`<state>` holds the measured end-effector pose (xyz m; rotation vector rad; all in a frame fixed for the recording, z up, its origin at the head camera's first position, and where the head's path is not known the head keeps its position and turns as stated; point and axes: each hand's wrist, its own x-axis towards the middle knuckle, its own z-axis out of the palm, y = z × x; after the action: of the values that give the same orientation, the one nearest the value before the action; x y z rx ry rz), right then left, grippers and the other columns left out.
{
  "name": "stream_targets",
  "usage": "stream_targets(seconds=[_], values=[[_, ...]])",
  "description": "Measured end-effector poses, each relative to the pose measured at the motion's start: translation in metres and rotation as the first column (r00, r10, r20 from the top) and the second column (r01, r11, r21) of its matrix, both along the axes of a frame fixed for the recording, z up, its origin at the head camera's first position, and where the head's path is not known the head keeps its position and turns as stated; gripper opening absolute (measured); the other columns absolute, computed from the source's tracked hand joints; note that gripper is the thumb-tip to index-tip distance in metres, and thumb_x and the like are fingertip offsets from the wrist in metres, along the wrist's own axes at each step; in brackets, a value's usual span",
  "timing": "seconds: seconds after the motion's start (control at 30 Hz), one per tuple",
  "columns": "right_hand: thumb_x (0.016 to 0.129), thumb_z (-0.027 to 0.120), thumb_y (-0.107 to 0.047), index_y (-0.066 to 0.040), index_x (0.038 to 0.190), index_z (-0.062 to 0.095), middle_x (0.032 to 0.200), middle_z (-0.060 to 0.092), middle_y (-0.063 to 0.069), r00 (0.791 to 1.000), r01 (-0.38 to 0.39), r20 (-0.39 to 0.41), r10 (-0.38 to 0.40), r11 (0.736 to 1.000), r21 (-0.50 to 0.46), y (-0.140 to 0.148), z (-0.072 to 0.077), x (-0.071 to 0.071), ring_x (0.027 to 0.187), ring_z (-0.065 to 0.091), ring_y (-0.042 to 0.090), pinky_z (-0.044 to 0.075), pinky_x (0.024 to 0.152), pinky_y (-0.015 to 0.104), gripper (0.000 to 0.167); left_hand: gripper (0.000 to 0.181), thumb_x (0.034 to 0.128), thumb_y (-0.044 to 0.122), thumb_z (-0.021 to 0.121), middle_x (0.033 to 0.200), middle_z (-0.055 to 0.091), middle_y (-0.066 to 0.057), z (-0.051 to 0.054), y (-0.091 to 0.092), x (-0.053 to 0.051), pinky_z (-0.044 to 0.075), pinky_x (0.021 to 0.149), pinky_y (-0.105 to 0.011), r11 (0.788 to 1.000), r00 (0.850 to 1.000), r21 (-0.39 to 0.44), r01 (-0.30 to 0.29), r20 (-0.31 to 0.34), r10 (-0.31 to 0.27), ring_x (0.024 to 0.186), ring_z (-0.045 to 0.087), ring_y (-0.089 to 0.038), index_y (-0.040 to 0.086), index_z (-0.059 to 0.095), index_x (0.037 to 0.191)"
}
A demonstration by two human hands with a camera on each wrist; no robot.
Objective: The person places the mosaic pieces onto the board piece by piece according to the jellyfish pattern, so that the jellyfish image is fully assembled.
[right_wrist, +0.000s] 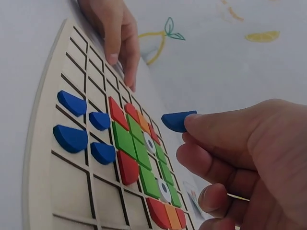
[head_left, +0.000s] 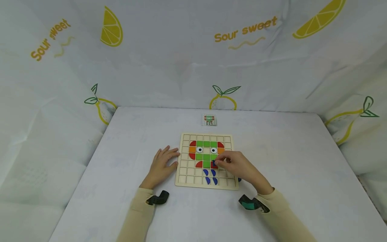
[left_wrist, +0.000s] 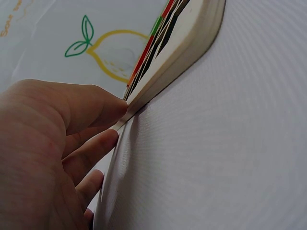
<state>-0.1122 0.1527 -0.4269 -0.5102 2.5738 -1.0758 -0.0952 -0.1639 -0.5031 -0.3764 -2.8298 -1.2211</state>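
Note:
A wooden grid board [head_left: 187, 179] lies on the white table. Green squares [head_left: 207, 164], red quarter-round pieces [head_left: 192, 156], orange squares [head_left: 192, 149] and two eye discs [head_left: 199, 150] form a figure on it. Lower down, several blue curved pieces [head_left: 207, 180] sit in the cells. My right hand [head_left: 239, 166] pinches another blue curved piece [right_wrist: 177, 121] between thumb and fingertip, held above the board near a red piece [right_wrist: 127, 167]. At the board's left edge rests my left hand [head_left: 161, 168], its fingers loosely extended and its thumb [left_wrist: 112, 111] touching the side.
Beyond the board lies a small picture card [head_left: 209, 120] showing a coloured figure. A blue piece [head_left: 240, 179] shows partly beside the board's right edge, below my right hand. White cloth with lemon prints [head_left: 223, 97] hangs behind the table.

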Motion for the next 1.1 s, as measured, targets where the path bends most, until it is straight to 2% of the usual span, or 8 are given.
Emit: stream_targets(seconds=[0.27, 0.5, 0.67, 0.93, 1.1], values=[[0.095, 0.072, -0.023, -0.015, 0.097, 0.078, 0.087, 0.071, -0.003, 0.998, 0.003, 0.062, -0.005, 1.0, 0.03, -0.028, -0.009, -0.002, 0.079, 0.058, 0.014, 0.049, 0.071, 0.027, 0.01, 0.034, 0.0944, 0.014, 0.069, 0.151, 0.055, -0.008, 0.0, -0.001, 0.0, 0.007, 0.127, -0.056, 1.0, 1.0, 0.003, -0.001, 0.009, 0.001, 0.153, 0.03, -0.034, 0.01, 0.067, 0.129], [0.094, 0.072, -0.022, -0.015, 0.087, 0.075, 0.078, 0.068, -0.006, 0.997, -0.034, 0.072, 0.03, 0.998, 0.06, -0.045, -0.014, 0.002, 0.07, 0.057, 0.01, 0.049, 0.064, 0.025, 0.011, 0.035, 0.094, 0.014, 0.069, 0.151, 0.055, -0.007, -0.001, -0.001, -0.001, 0.007, 0.128, -0.055, 1.0, 1.0, -0.001, 0.001, 0.006, -0.001, 0.153, 0.029, -0.034, 0.011, 0.067, 0.129], [0.093, 0.071, -0.024, -0.017, 0.082, 0.071, 0.07, 0.063, -0.007, 0.998, -0.025, 0.064, 0.018, 0.994, 0.11, -0.054, -0.017, 0.006, 0.063, 0.055, 0.01, 0.045, 0.057, 0.025, 0.014, 0.035, 0.0937, 0.013, 0.069, 0.151, 0.055, -0.008, 0.0, 0.0, -0.001, 0.007, 0.127, -0.055, 1.0, 1.0, -0.003, 0.0, 0.001, 0.0, 0.153, 0.03, -0.034, 0.01, 0.067, 0.129], [0.091, 0.072, -0.024, -0.017, 0.077, 0.066, 0.066, 0.058, -0.006, 0.999, 0.009, 0.044, -0.016, 0.986, 0.167, -0.062, -0.02, 0.011, 0.057, 0.052, 0.011, 0.038, 0.05, 0.025, 0.017, 0.035, 0.0907, 0.01, 0.069, 0.147, 0.058, -0.012, -0.003, 0.002, 0.001, 0.011, 0.124, -0.061, 1.0, 0.997, 0.011, 0.0, -0.072, 0.001, 0.149, 0.035, -0.04, 0.008, 0.068, 0.125], [0.09, 0.069, -0.022, -0.018, 0.072, 0.064, 0.064, 0.056, -0.006, 0.999, 0.036, 0.016, -0.041, 0.975, 0.22, -0.069, -0.019, 0.014, 0.057, 0.051, 0.012, 0.035, 0.048, 0.025, 0.019, 0.035, 0.0923, 0.011, 0.069, 0.149, 0.056, -0.009, -0.001, 0.001, 0.0, 0.009, 0.126, -0.057, 1.0, 1.0, 0.001, -0.004, -0.026, 0.004, 0.152, 0.032, -0.036, 0.009, 0.067, 0.127]])
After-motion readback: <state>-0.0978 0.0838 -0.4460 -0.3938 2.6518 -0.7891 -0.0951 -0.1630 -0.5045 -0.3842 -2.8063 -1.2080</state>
